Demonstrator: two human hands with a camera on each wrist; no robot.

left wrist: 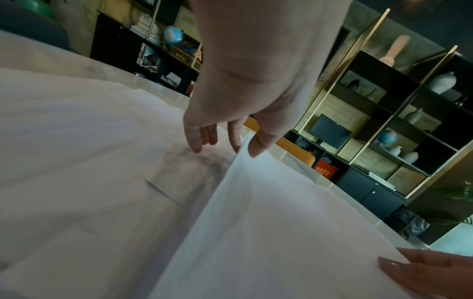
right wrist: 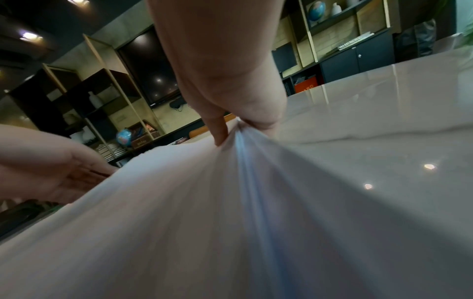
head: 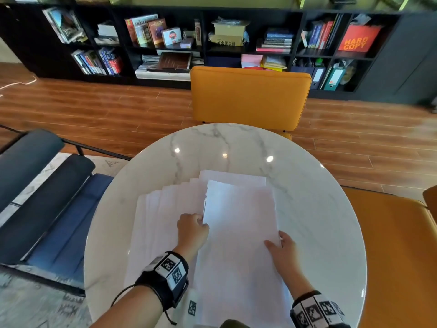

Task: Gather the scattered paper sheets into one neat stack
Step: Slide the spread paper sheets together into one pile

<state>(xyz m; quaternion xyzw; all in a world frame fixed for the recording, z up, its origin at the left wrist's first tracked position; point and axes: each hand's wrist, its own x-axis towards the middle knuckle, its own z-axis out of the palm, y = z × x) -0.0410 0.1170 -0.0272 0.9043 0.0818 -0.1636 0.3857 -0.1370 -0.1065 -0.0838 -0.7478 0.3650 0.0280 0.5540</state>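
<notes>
A round table (head: 307, 185) with a smooth, shiny white marble top and grey veins carries all the paper. In the middle of the table lies a thick stack of sheets (head: 238, 233), flat, thin and white. The right hand (head: 282, 248) pinches the right edge of this stack, thumb on top and fingers under; in the right wrist view the edges of many sheets bunch together at the fingers (right wrist: 220, 129). The left hand (head: 192, 227) is at the left edge of the stack, with its thumb on the edge and its other fingers loosely bent down toward the paper below. Left of the stack, more loose sheets (head: 160, 209) are spread like a fan, each one partly over the next. Behind the table stands a soft orange chair (head: 248, 95).
</notes>
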